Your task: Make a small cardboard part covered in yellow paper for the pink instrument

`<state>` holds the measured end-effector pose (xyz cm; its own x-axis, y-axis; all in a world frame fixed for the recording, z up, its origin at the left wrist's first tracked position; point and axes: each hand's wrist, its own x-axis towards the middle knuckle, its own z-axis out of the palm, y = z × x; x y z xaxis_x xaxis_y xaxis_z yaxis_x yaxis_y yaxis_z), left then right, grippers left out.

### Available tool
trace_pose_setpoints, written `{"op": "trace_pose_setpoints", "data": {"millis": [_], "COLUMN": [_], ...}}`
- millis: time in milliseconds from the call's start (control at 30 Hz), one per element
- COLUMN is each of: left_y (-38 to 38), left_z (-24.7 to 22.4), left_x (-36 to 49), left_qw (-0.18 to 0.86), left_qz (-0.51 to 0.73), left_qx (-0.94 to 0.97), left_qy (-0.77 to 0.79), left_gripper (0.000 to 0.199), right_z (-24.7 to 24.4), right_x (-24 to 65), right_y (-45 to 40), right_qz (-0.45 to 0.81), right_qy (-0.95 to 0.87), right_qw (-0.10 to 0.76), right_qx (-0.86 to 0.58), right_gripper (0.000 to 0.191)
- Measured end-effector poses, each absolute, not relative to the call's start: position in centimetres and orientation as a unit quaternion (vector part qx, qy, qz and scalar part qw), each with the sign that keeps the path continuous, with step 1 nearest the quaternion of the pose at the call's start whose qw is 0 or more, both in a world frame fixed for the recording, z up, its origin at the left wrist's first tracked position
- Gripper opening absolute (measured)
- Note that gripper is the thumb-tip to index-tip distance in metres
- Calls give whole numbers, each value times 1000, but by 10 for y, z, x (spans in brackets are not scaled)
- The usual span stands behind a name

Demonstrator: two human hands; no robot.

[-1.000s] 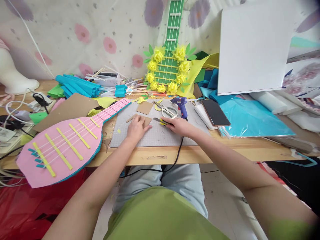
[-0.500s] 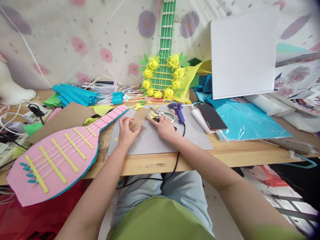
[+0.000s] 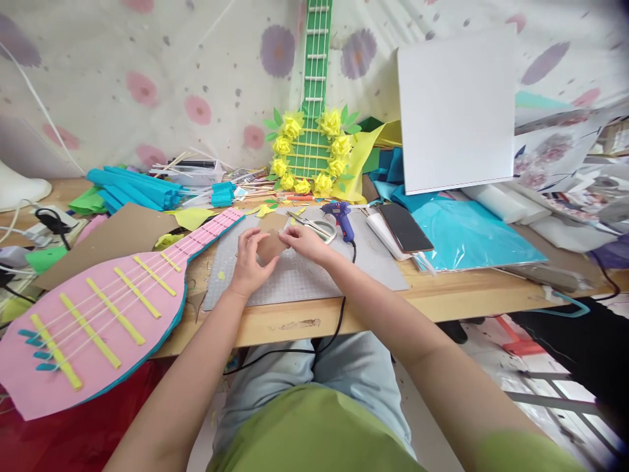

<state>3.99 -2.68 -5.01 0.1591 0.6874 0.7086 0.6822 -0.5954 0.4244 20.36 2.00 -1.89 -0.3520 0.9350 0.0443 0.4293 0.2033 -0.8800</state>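
Fingers of the left hand curved, gripping the brown card at its left side; right hand pinches its right corner. Card held above the grey mat, tilt unclear. Second card just behind, partly covered by the first.

Surroundings: scissors beyond the right hand, glue gun just right of them. Gun's cord passes behind the right forearm and over the table edge. Phone farther right, near the blue pack. Pink guitar flanks the mat's left; green guitar and white board upright at the rear.

Obscured: card's left edge, by fingers; right fingertips too small to resolve. Green guitar's top cut off by frame.
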Motion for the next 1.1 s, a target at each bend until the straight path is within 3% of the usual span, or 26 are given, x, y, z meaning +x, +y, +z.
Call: {"op": "trace_pose_setpoints", "data": {"millis": [167,400,633,767,867,967,1100], "left_y": [-21,-21,-20,-14,-10,-7,-5], "left_z": [-57,-56,-55,-57,-61,-65,-68], "left_x": [39,42,48,55,55,53,53], "left_qw": [47,59,48,65,124,183,220], "left_qz": [453,423,373,397,463,516,545], "left_qx": [738,725,739,708,663,644,640], "left_qy": [498,541,558,580,575,534,495], "left_gripper": [62,63,67,55,47,50,47], "right_z": [-17,-7,0,-1,-5,-12,-24], "right_x": [208,217,215,210,218,228,232], "right_y": [22,24,20,19,18,14,11], "right_qz": [401,291,263,260,151,18,-29], "right_qy": [-734,-792,-816,-819,-812,-824,-824], "right_qw": [317,258,205,205,217,149,80], "right_qx": [-447,-471,-472,-469,-519,-546,-560], "right_gripper": [24,21,19,32,39,42,49]}}
